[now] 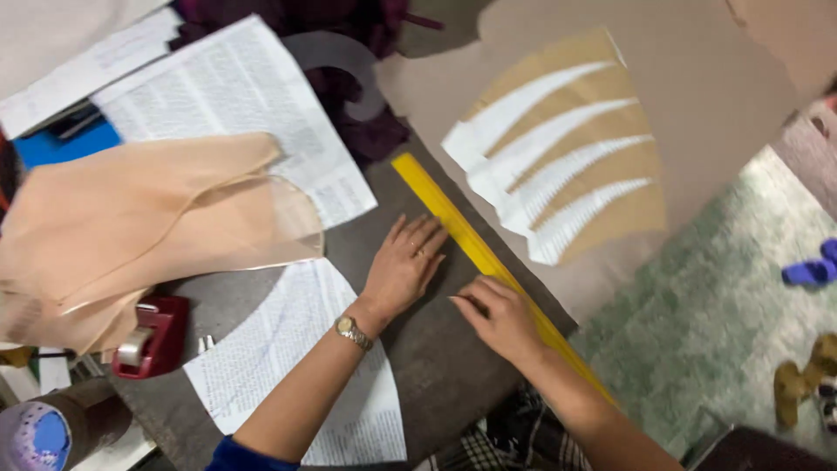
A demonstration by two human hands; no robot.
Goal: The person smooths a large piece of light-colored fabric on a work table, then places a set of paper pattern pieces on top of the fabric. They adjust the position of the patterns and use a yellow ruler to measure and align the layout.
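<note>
A long yellow ruler [462,235] lies diagonally on dark brown cloth [436,358] on the table. My left hand [405,266], with a wristwatch, rests flat on the cloth, fingers spread and fingertips touching the ruler's left edge. My right hand [499,316] sits just below it against the same edge. Its fingers are pinched around a small thin marking tool whose tip touches the cloth beside the ruler.
Curved newspaper pattern pieces [288,366] lie under my left forearm, and more newspaper [235,96] lies further back. Peach sheer fabric [148,218] is heaped at the left above a red tape dispenser [153,336]. A brown paper piece with white strips [567,157] lies on beige cloth at the right.
</note>
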